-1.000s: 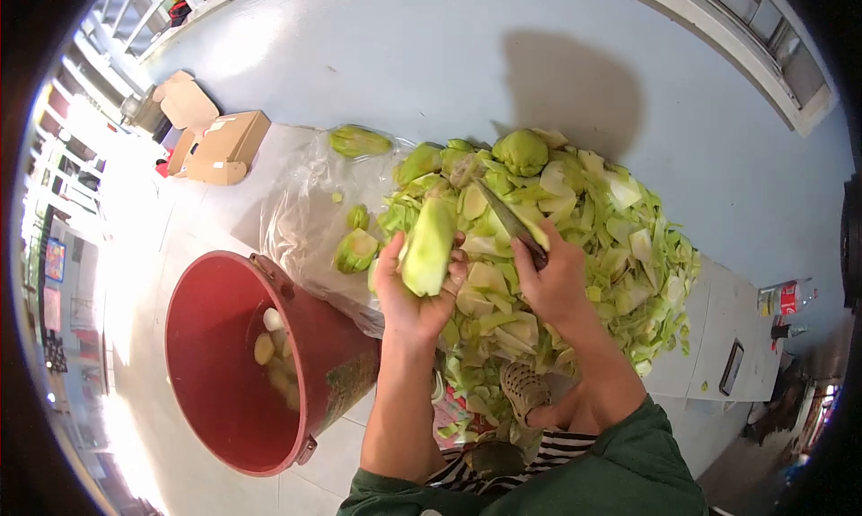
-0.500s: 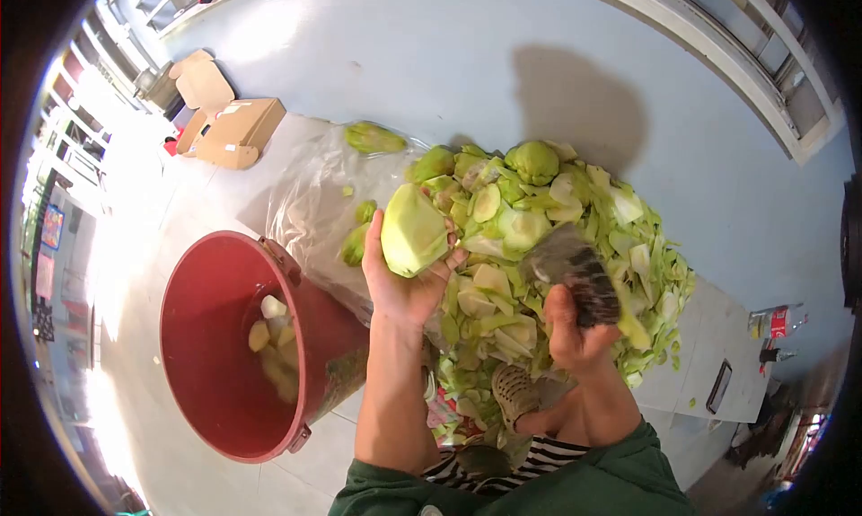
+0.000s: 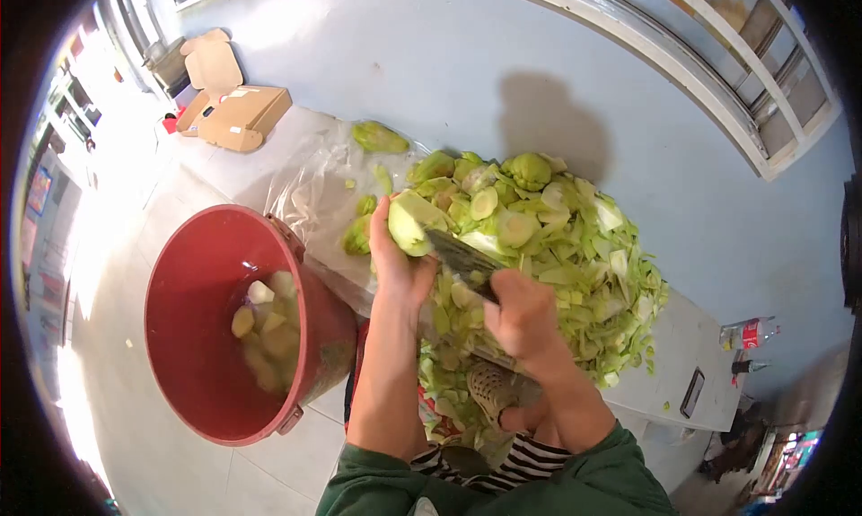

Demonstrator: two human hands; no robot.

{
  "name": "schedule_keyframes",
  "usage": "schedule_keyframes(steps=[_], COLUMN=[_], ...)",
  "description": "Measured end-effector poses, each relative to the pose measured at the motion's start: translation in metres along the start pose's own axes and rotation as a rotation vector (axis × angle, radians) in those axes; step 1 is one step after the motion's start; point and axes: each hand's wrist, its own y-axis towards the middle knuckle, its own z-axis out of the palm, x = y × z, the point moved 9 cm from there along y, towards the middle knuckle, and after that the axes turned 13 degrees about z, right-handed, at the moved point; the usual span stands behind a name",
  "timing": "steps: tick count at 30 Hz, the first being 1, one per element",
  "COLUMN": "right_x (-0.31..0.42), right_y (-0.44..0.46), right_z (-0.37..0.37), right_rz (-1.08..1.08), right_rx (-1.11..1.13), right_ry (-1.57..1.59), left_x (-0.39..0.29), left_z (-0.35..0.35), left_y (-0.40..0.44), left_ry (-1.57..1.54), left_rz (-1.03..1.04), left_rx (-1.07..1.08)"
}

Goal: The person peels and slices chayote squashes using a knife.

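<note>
My left hand [image 3: 400, 269] is wrapped round a partly peeled pale green chayote [image 3: 409, 221], held above the edge of the peel heap. In my right hand [image 3: 523, 316] is the handle end of a wide dark knife [image 3: 464, 259], its blade reaching left to the chayote's lower right side. Beneath and to the right of both hands lies a big heap of green peelings [image 3: 584, 264]. Several chayotes rest along its back, one of them a whole green chayote [image 3: 528, 170]. A further chayote [image 3: 379, 137] lies on clear plastic [image 3: 310, 188].
A large red bucket [image 3: 303, 336] at the left holds pale peeled pieces [image 3: 269, 332]. Behind it is an open cardboard box [image 3: 241, 119]. At the right are a plastic bottle [image 3: 751, 334], a small dark bottle [image 3: 750, 366] and a phone [image 3: 692, 392]. A sandalled foot [image 3: 491, 392] is below the heap.
The knife has swung from the right, over the heap, back to the chayote. My left hand has turned the chayote. The view has shifted, with the bucket now a little further left and higher.
</note>
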Motion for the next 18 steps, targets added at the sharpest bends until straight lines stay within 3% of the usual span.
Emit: schedule_keyframes(steps=[4, 16, 17, 18], right_x=[0.025, -0.005, -0.006, -0.012], right_y=[-0.002, 0.003, 0.001, 0.002], right_z=[0.008, 0.013, 0.014, 0.017], right_rz=[-0.115, -0.069, -0.080, -0.066], right_rx=[0.012, 0.051, 0.050, 0.051], right_ry=[-0.101, 0.088, 0.084, 0.082], left_x=[0.006, 0.016, 0.019, 0.023], left_z=[-0.005, 0.005, 0.012, 0.015], left_y=[-0.006, -0.004, -0.005, -0.006], left_ry=[-0.009, 0.047, 0.008, 0.013], left_rz=[-0.034, 0.099, 0.050, 0.037], left_rx=[0.034, 0.081, 0.236, 0.234])
